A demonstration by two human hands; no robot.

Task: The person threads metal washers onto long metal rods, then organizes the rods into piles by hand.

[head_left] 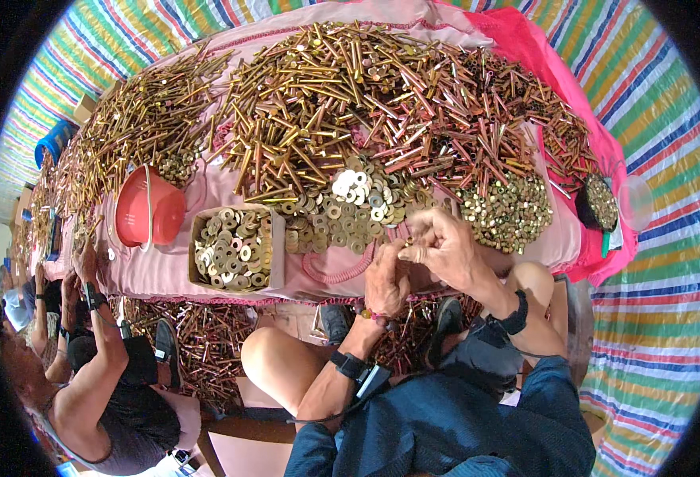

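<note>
Head: pink cloth [155, 273], striped sheeting [660, 294]; left hand [386, 280] curled, right hand [442, 242] pinched, contents unclear.

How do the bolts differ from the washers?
The bolts are long and thin; the washers are flat rings. The bolts cover much more of the pink cloth than the washers. Some washers fill a box, while the bolts lie in loose heaps. Both look metallic.

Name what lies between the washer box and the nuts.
In the head view, loose washers lie there, starting beside the box; a pink coil curves in front, with the left hand and right hand held toward the nuts.
</note>
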